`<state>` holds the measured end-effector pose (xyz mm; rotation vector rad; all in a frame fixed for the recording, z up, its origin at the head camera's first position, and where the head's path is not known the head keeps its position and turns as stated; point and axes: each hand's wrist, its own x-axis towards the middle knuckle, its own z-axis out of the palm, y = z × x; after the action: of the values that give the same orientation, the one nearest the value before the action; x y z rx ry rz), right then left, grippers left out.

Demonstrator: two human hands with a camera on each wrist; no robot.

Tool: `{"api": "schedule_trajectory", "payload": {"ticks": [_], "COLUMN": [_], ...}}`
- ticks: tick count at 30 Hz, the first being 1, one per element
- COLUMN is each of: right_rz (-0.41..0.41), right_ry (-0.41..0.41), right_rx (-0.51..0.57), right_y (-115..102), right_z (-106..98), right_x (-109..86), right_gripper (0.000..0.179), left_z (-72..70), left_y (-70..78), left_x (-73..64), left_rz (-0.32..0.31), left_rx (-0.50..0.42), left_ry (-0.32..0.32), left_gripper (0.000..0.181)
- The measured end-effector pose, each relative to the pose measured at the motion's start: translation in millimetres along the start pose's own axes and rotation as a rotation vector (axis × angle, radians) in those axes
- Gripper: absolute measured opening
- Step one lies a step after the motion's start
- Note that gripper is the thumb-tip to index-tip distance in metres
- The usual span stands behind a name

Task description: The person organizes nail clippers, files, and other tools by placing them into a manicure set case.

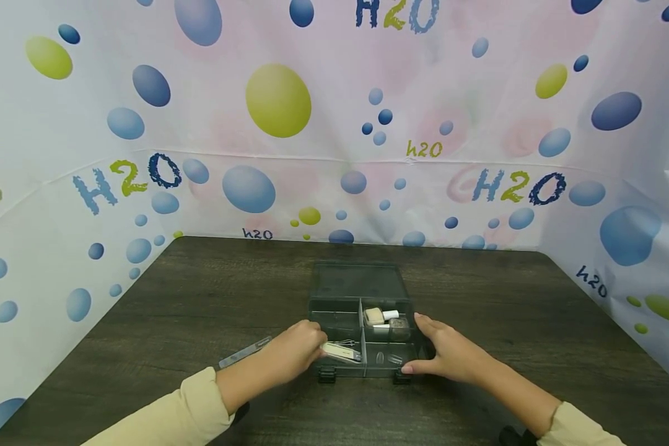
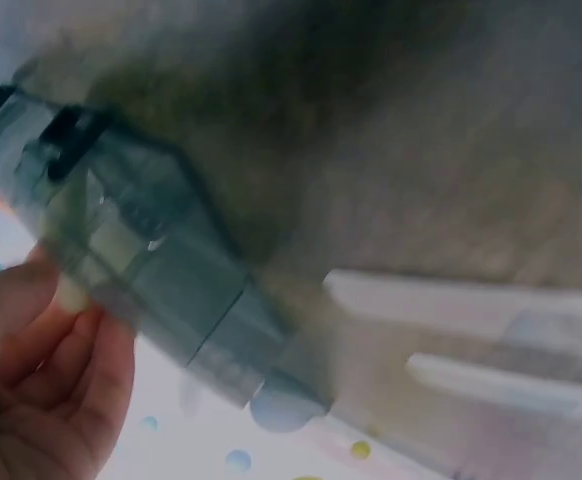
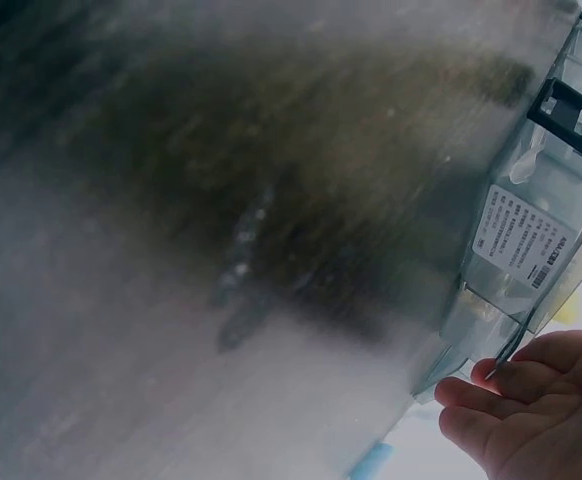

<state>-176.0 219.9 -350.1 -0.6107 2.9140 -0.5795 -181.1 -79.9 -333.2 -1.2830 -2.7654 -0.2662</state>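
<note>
A: Going wide first: a white backdrop printed with blue and lime bubbles (image 1: 334, 142) rises behind a dark wood-grain table (image 1: 479, 285).

B: And on that table, a smoke-grey, see-through plastic box with compartments (image 1: 342, 372), its flat, smoke-grey lid (image 1: 359, 282) lying back on the far side!

A: Here's the right hand (image 1: 451, 349), spread open, thumb at the near right corner, fingers against the right wall. Nothing in its grasp.

B: That looks like bracing to me. Light, even pressure suits it; a hard shove could slide the whole box.

A: Across to the left hand (image 1: 297, 352), fingers curled in at the front left compartment.

B: Just beyond its forearm lies a long, narrow, greyish strip (image 1: 240, 355) on the table. Mind the sleeve there!

A: Now the key piece: a slim, cream-coloured flat bar (image 1: 342, 353), in that front left compartment, one end apparently pinched between left thumb and fingers.

B: I'd move it slowly and level, clear of the divider. Those thin, metallic-looking pieces (image 1: 345, 342) beside it could snag.

A: Back right, a small cream bottle with a white cap (image 1: 375, 317) and a glittery one (image 1: 399, 329) lie together.

B: Smallest of all, clear curved slivers (image 1: 394, 359), front right. A jolt could scatter them, so gently does it!
</note>
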Motion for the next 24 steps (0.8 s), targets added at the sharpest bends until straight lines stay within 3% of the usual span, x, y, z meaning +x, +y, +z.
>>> {"api": "schedule_trajectory", "payload": {"ticks": [7,12,17,24], "right_rz": [0.004,0.000,0.000,0.004], "right_ry": [-0.002,0.002,0.004,0.005], "right_rx": [-0.003,-0.006,-0.010,-0.011], "right_y": [1.1,1.9,1.6,0.8], "right_z": [0.3,1.1,1.1,1.0], "right_x": [-0.7,-0.9,-1.0,-0.5], "right_gripper": [0.109,0.109,0.109,0.109], "left_z": [-9.2,-10.1,-6.1,-4.4], "left_y": [0.2,2.1,3.0,6.2], "left_x": [16.0,26.7,32.4,33.4], "left_rz": [-0.054,-0.108,-0.081,-0.096], "left_rx": [-0.055,0.050,0.167,0.193], "left_ry": [-0.198,-0.297,-0.309,-0.308], "left_gripper": [0.036,0.042,0.037,0.030]}}
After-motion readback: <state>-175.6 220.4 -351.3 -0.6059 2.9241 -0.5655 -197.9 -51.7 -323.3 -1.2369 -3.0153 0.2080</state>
